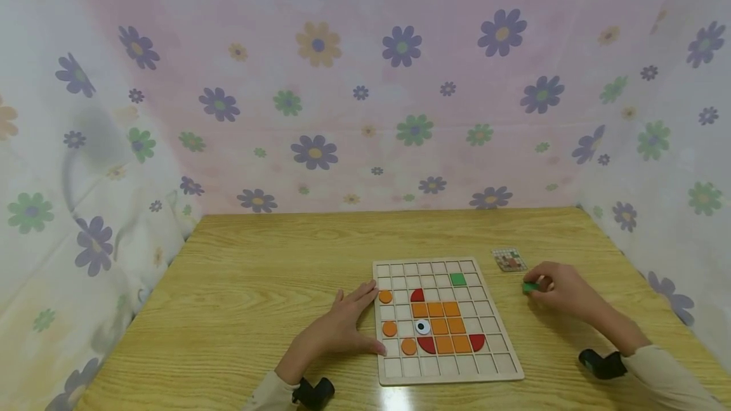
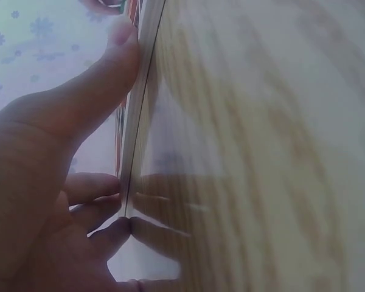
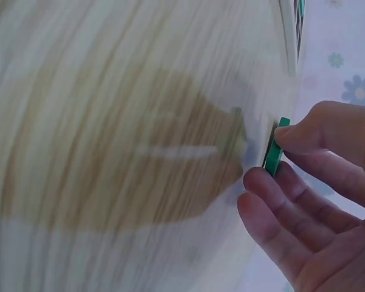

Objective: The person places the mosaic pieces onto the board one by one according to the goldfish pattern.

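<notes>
A wooden grid board [image 1: 394, 368] lies on the table, bearing orange squares [image 1: 438, 325], orange discs [image 1: 389, 328], red quarter-circle pieces [image 1: 426, 344], a white disc with an eye [image 1: 422, 326] and one green square [image 1: 458, 279]. My left hand [image 1: 342, 325] rests against the board's left edge, its thumb and fingers spread. Right of the board, my right hand [image 1: 562, 287] pinches a green tile [image 3: 277, 147] between thumb and fingers, close above the table. Its full outline is partly covered by the fingers.
A small picture card [image 1: 509, 259] lies on the table [image 1: 274, 271] beyond the board's right side. Flowered cloth [image 1: 371, 81] encloses the table at the back and both sides. A black wrist device [image 1: 602, 364] sits near my right sleeve.
</notes>
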